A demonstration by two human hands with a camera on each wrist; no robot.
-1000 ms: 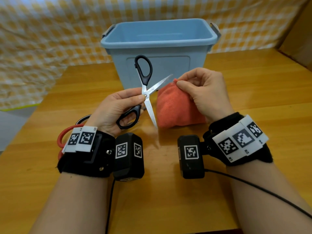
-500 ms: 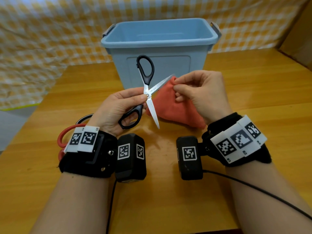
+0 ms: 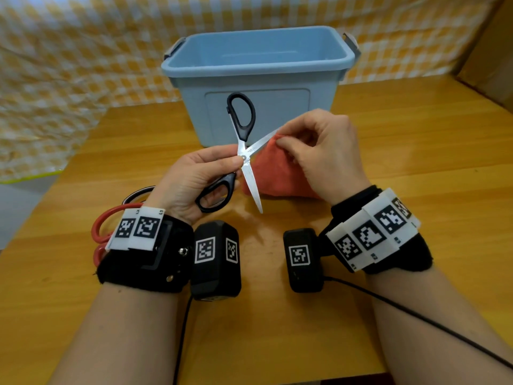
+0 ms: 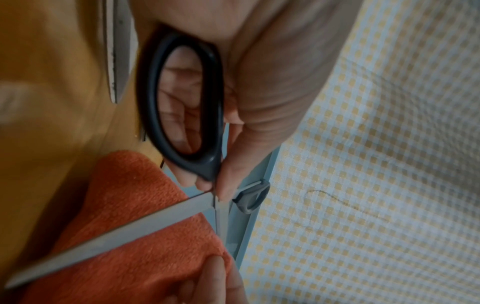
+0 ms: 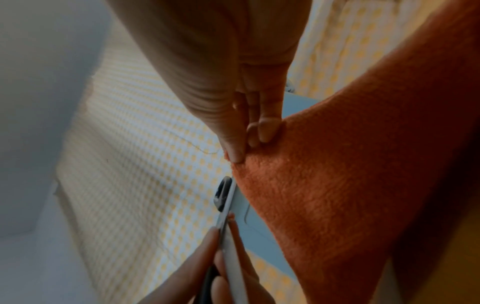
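Note:
Black-handled scissors (image 3: 244, 151) stand with their blades spread wide. My left hand (image 3: 194, 179) pinches them at the pivot, thumb on the screw, fingers behind the lower handle loop (image 4: 182, 92). One blade (image 3: 252, 187) points down toward the table; the other blade (image 3: 262, 141) slants up right against an orange cloth (image 3: 277, 173). My right hand (image 3: 322, 151) pinches the cloth's top corner between thumb and fingertips (image 5: 262, 131), holding the cloth (image 5: 350, 195) draped over the blade. In the left wrist view the blade (image 4: 116, 236) lies across the orange cloth (image 4: 130, 205).
A light blue plastic bin (image 3: 258, 79) stands open just behind the hands on the wooden table (image 3: 416, 162). Red and black cable loops (image 3: 102, 226) lie by my left wrist. A yellow checked cloth (image 3: 69, 65) hangs behind the table.
My right hand has brought the cloth's corner leftward onto the upper blade and now covers that blade's tip. The scissors, still spread, have shifted slightly right.

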